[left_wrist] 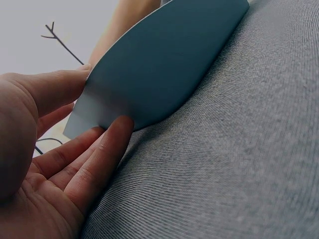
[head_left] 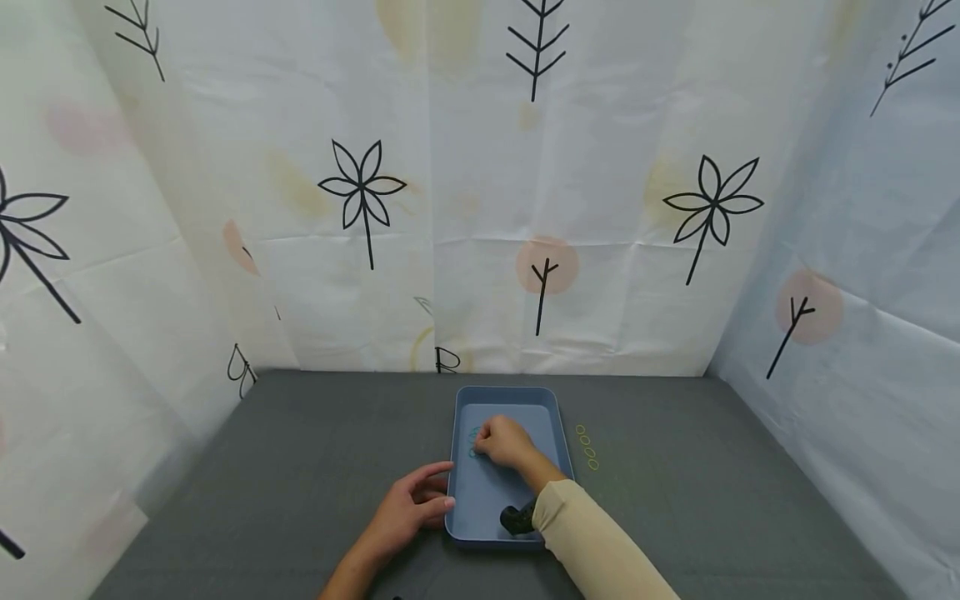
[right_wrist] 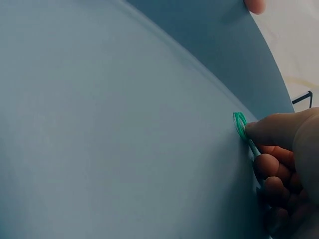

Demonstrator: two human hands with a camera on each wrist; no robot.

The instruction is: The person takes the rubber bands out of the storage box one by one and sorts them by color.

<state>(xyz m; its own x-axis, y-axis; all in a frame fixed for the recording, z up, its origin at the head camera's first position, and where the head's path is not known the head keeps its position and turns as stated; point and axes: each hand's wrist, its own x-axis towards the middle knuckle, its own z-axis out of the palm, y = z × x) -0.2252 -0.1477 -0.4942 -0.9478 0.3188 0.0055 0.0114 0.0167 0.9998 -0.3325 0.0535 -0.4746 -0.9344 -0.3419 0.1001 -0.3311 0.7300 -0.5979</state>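
A shallow blue tray (head_left: 480,508) lies on the grey table. My left hand (head_left: 408,508) is at its left side, with fingertips touching the outer wall; in the left wrist view, extended fingers (left_wrist: 117,142) rest against that wall. Inside the tray, my right hand (head_left: 506,442) is low near the left wall, fingers curled. Between thumb and fingers it pinches a thin green rubber band (right_wrist: 240,124). More green rubber bands (head_left: 473,452) lie on the tray floor beside the fingertips, partly hidden by the hand.
Several yellow rubber bands (head_left: 585,440) lie in a row on the table, just right of the tray. A black wrist device (head_left: 517,518) on the right arm hangs over the tray's near end. Patterned white cloth (head_left: 480,208) walls off the back and sides.
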